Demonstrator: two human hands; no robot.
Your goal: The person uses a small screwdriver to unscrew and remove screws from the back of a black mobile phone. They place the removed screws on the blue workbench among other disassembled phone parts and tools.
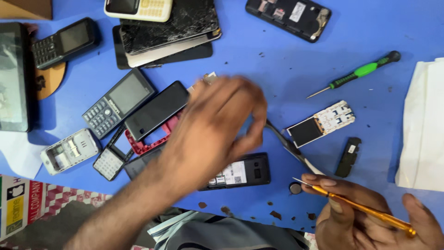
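Right hand [370, 217] at near counter edge, fingers [319, 181] pinching slim orange metal screwdriver [360, 208]. Left hand [212, 125] blurred, fingers loosely curled over opened black phone body [243, 172]. Blue counter [286, 69] bare toward green-handled screwdriver [360, 71].

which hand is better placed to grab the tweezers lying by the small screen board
Left, probably. The left hand is free and hovers right beside the tweezers, though blurred. The right hand already holds an orange screwdriver, so it would have to put that down first.
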